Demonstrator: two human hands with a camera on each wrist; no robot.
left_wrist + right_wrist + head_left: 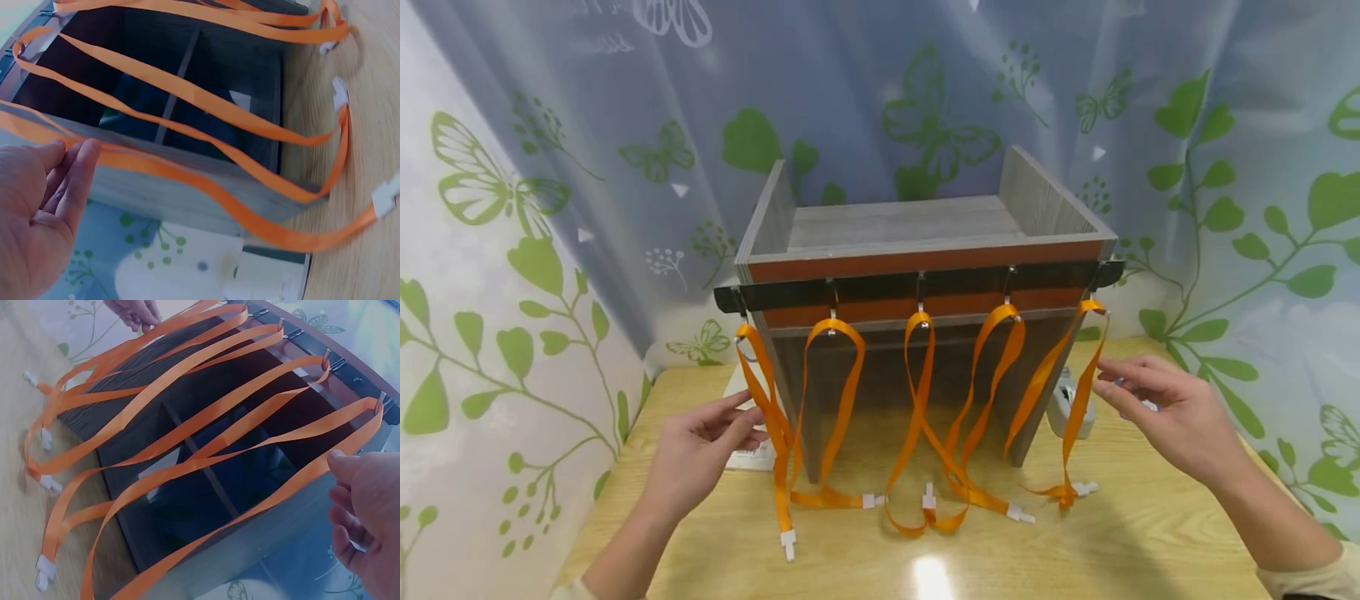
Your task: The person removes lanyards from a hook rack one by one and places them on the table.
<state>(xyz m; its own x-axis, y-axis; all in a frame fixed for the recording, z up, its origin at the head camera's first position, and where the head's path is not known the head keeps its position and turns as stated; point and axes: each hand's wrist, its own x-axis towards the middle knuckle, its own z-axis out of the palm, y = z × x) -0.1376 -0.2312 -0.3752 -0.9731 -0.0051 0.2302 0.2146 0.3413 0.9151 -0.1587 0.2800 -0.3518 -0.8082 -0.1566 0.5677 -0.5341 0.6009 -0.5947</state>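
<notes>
Several orange lanyards hang in a row from hooks on a black rail (880, 289) across the front of a grey wooden shelf unit (895, 229). My left hand (711, 446) is at the leftmost lanyard (781, 467), its fingertips against the strap. In the left wrist view, the fingers (80, 178) of that hand are fairly straight beside the orange band. My right hand (1172, 408) is beside the rightmost lanyard (1078, 408), fingers loosely bent. From the right wrist view, its thumb is close to the strap's edge; whether they touch I cannot tell.
White plastic clips (787, 546) end the lanyards, several lying on the wooden table (850, 567). A white-grey object (1070, 408) stands behind the rightmost lanyard. White paper or card (752, 458) lies behind my left hand. A leaf-and-butterfly patterned curtain (880, 100) hangs behind the unit.
</notes>
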